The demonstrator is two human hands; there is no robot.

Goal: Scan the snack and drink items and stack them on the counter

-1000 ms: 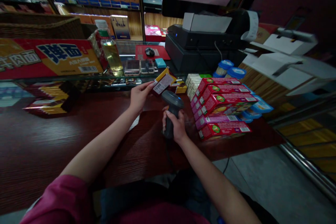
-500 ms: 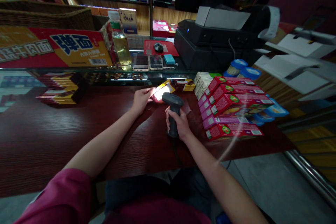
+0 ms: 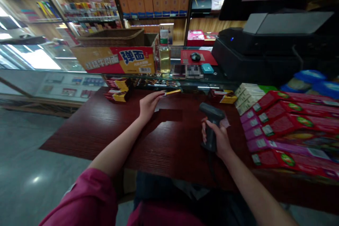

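The left hand (image 3: 149, 106), fingers pinching the bar (image 3: 173, 92), has drawn it away from the scanner (image 3: 212, 111); the right hand (image 3: 221, 135) stays clenched around the scanner.

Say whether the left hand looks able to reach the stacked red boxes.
Probably not directly: the right hand, gripping a scanner, stands between the left hand, which holds a packet, and the red boxes.

Dark grey pistol-shaped plastic scanner (image 3: 212, 111): no pattern. Beneath scanner: red-brown wooden surface (image 3: 164, 152), fine dark streaks. Left of scanner: thin flat packet (image 3: 173, 92), golden-yellow edge. Right: red rectangular cardboard cartons (image 3: 299, 122), green oval badges; purple cartons (image 3: 284, 147) among them. Beyond scanner: stacked flat packets (image 3: 224, 96), yellow and dark-red bands. Beyond, leftward: long red-and-yellow cardboard box (image 3: 113, 60), blue lettering edged white.
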